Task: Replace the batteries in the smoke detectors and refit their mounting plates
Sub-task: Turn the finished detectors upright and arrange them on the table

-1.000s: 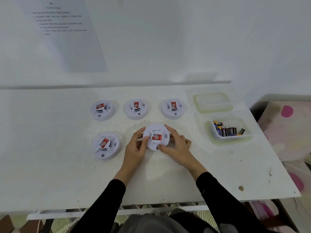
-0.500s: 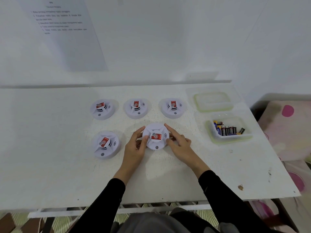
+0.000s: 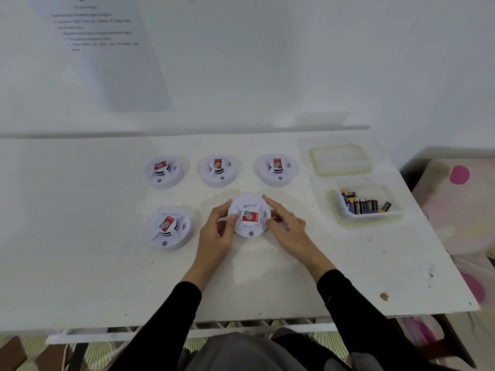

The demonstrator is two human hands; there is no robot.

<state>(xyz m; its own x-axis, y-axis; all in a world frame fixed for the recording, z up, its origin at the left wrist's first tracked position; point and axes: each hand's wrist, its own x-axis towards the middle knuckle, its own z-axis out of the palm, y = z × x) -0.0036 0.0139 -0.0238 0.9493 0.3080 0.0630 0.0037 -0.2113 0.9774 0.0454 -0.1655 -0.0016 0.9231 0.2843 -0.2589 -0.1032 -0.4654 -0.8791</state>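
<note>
Head view: both hands meet on one smoke detector near the middle of the counter (image 3: 80,277).
Left hand (image 3: 218,238): fingers curled on the left rim of the held detector (image 3: 249,216), thumb on its top face.
Right hand (image 3: 288,230): fingers spread along the right rim and thumb against it, gripping the same unit.
Held detector: face up, red label visible, resting on or just above the counter; which one cannot be told.
Near-left detector (image 3: 170,227): face up, just beside the left hand, untouched.
Far row: far-left detector (image 3: 164,171), far-middle detector (image 3: 219,169) and far-right detector (image 3: 277,169) stand face up toward the far edge.
Battery tub (image 3: 365,207): open, near the right edge, loose batteries inside.
Tub lid (image 3: 339,159): flat at the far right corner, beyond the tub.
Mounting plates: none seen detached.
Progress, judged: early; no unit is visibly opened, so whether any battery is replaced cannot be told. The held unit looks like the one in hand, with four waiting.
</note>
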